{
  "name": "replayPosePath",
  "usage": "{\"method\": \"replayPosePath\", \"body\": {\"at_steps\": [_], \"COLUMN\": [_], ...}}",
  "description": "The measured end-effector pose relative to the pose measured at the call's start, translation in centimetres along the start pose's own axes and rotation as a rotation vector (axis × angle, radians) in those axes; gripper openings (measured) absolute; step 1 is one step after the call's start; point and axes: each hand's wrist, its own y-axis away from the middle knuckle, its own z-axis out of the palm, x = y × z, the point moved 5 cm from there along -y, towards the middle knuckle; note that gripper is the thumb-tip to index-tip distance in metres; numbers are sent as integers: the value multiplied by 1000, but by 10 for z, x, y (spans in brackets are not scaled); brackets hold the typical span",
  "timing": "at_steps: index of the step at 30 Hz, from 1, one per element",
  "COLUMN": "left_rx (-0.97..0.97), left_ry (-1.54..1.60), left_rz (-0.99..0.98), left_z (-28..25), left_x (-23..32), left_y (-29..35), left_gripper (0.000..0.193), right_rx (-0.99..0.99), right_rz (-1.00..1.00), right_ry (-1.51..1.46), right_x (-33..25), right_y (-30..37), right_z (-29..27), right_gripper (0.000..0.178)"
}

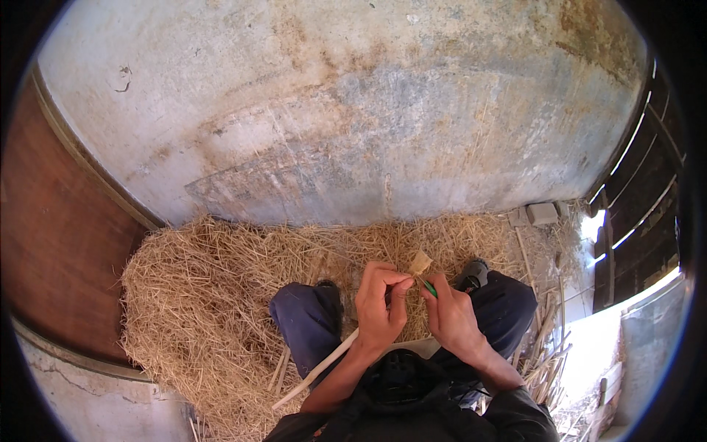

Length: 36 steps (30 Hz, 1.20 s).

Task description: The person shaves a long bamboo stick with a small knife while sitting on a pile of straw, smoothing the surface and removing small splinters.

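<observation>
Straw (191, 309) covers the floor below the wall. Left hand (381, 306) pinches a pale cane strip (420, 262) above the knees; right hand (451, 315) grips a green-handled tool (429, 289) beside it. A slip could nick the left fingers.

Person seen from above, seated. Left hand (379, 309) bare, no glove, no ring or watch visible. Right hand (451, 318) bare too. Forearms uncovered up to near elbows; dark sleeve edge, black or charcoal, shows at right forearm near lower edge. Dark top, same shade, bunched and creased at chest. Trousers (305, 317) dark navy blue, loose, wrinkled at knees. Dark shoe with grey toe (472, 273) on right foot; left shoe dark, mostly hidden.
</observation>
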Motion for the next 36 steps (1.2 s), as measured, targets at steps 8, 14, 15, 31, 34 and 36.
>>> {"method": "replayPosePath", "body": {"at_steps": [8,14,15,31,34,36], "left_rx": [1,-78,-88,-321,-399,-601], "left_ry": [52,-43,-102,47,16,-76], "left_rz": [15,62,150,19,-178,-320], "left_z": [6,0,-2,2,-31,-59], "left_x": [-8,-4,0,-17,-11,-16], "left_y": [2,-8,-14,-3,0,10], "left_gripper": [14,34,38,97,96,92], "right_rx": [0,20,50,108,186,247], "right_rz": [61,140,145,247,316,368], "right_ry": [-12,-334,-334,-640,-716,-782], "right_x": [-1,-1,3,42,50,53], "right_y": [-3,-5,-6,-55,-55,-55], "right_z": [-4,-25,-29,8,-2,-17], "right_gripper": [16,13,13,28,26,25]}}
